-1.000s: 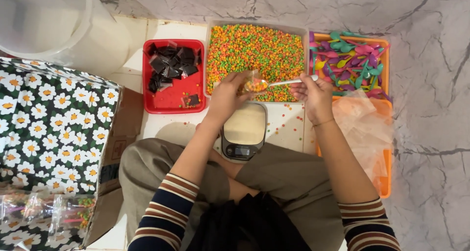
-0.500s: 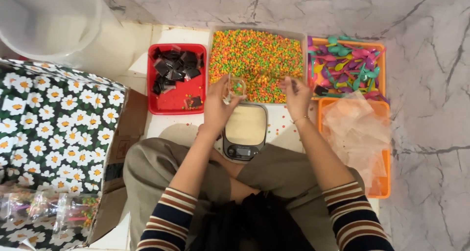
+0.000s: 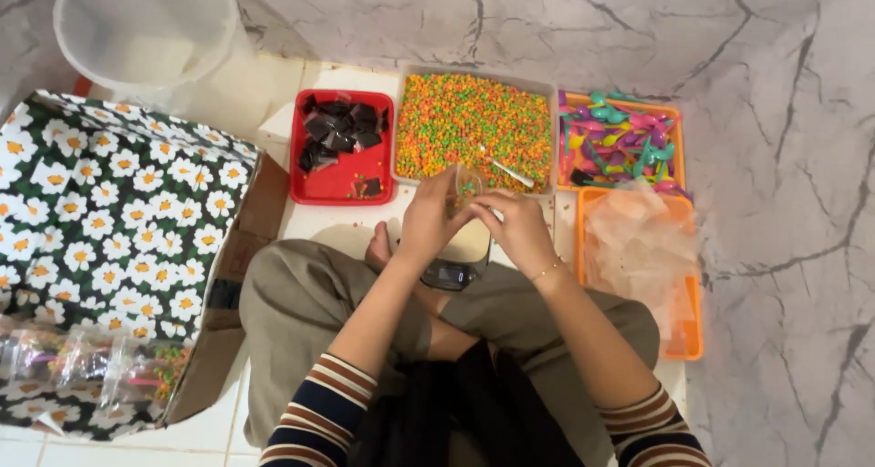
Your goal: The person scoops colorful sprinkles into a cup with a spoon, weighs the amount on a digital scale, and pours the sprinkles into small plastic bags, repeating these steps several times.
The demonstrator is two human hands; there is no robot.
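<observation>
Over the scale point(image 3: 453, 265): left hand point(image 3: 428, 219) clasped on small clear cup point(image 3: 466, 183); right hand point(image 3: 519, 225) touching it
Change: spoon point(image 3: 507, 170) now laid in bead tray point(image 3: 474, 125); right hand emptied

Striped sleeves, khaki trousers, thin bracelet

My left hand point(image 3: 427, 219) grips a small clear cup point(image 3: 466, 184) of coloured beads; my right hand point(image 3: 519, 228) meets it over the kitchen scale point(image 3: 453, 271). Spoon point(image 3: 507, 170) lies in the bead tray point(image 3: 474, 125). Red tray point(image 3: 339, 180) sits left, orange tray of plastic spoons point(image 3: 620, 139) right.
</observation>
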